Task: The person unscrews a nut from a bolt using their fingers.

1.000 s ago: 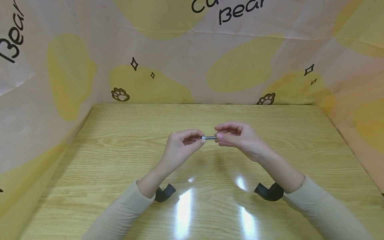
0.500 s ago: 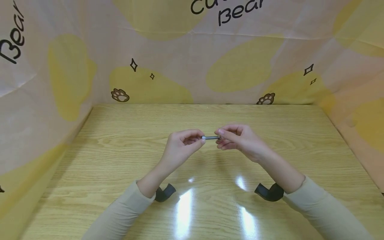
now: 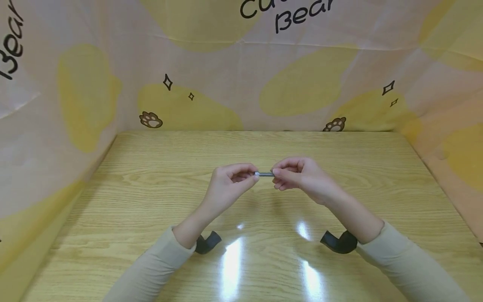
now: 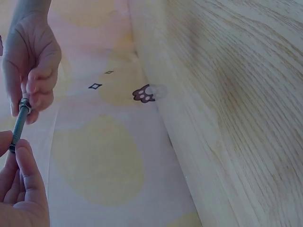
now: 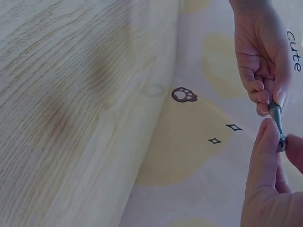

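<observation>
Above the table, a silvery metal bolt (image 3: 266, 174) lies almost level between the two hands in the head view. The thumb and index finger of my left hand (image 3: 227, 184) pinch its head end. At the other end, my right hand (image 3: 307, 180) pinches a small metal nut (image 4: 25, 104) on the bolt, its remaining fingers curled below. Threads show along the shank in the left wrist view. Fingertips partly cover the nut (image 5: 281, 143) in the right wrist view, and they hide that end in the head view.
The wood-grain table (image 3: 151, 209) lies under both hands. A pale cloth (image 3: 249, 84) with yellow patches, paw prints and lettering encloses its back and sides. Black curved pieces (image 3: 339, 242) show beside both wrists, and bright reflections lie on the near tabletop.
The right thumb and fingers shift around the nut: the thumb rose half a second ago, baring the bolt's end, and is now lower, covering it. The left hand stays nearly still.
</observation>
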A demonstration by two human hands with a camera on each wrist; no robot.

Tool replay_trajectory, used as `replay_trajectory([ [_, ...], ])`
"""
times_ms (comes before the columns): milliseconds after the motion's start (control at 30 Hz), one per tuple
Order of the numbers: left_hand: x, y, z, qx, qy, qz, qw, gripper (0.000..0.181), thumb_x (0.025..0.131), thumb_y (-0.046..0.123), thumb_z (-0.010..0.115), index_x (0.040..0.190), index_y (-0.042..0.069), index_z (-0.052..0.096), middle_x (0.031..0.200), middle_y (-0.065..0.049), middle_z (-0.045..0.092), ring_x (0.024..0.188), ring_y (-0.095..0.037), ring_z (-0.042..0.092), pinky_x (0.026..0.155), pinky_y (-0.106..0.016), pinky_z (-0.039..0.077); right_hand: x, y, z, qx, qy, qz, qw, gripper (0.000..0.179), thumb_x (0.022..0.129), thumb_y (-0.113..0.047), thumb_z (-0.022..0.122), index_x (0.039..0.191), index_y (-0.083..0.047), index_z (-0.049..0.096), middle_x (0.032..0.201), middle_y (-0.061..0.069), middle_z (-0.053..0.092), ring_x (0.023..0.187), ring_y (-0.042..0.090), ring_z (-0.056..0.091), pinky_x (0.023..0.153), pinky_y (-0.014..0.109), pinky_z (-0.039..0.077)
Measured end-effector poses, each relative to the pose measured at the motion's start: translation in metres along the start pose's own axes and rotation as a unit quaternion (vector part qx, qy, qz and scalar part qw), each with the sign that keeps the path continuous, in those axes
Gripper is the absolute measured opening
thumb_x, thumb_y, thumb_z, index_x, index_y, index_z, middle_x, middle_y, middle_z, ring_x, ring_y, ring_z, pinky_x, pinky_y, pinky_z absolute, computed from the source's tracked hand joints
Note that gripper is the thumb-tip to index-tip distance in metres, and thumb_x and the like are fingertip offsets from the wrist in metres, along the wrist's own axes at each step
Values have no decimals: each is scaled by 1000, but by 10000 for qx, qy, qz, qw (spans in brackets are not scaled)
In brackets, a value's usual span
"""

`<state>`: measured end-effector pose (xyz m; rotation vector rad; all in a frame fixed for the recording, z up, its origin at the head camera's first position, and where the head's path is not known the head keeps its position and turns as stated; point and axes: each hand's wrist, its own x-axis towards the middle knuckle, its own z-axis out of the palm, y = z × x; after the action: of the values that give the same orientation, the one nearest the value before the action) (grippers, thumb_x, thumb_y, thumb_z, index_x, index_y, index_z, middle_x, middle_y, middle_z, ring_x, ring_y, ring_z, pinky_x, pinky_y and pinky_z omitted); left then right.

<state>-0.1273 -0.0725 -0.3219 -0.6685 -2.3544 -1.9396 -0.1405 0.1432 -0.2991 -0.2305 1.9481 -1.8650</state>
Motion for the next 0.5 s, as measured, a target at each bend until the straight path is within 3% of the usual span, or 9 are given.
replay_trajectory([
  [100,0,-1,0,1,9,-26,10000,12,84,3,67,95,-2,68,86,-9,67,73,-16,62,68,-28,55,-1,1,-1,-53,-3,-106,9999,25,85,1,63,109,7,57,93,8,65,81,16,65,80,32,54],
  [200,-1,-1,1,28,26,-37,10000,13,84,3,67,95,-2,68,85,-9,67,73,-16,62,69,-28,55,-1,1,-1,-76,-9,-120,9999,33,87,-2,62,117,7,52,101,12,62,84,18,65,82,33,54],
  [367,-2,0,2,63,41,14,10000,13,84,4,66,96,-3,68,87,-9,67,74,-15,62,69,-28,55,-1,1,0,-5,-62,107,9999,30,94,-12,56,111,12,54,86,12,65,73,17,65,74,31,56],
  [500,-4,1,2,54,62,13,10000,14,84,4,66,96,-3,68,87,-9,67,74,-15,62,69,-28,55,-2,4,-1,91,-117,-63,9999,17,89,-1,59,104,8,58,83,6,66,76,16,65,76,30,55],
])
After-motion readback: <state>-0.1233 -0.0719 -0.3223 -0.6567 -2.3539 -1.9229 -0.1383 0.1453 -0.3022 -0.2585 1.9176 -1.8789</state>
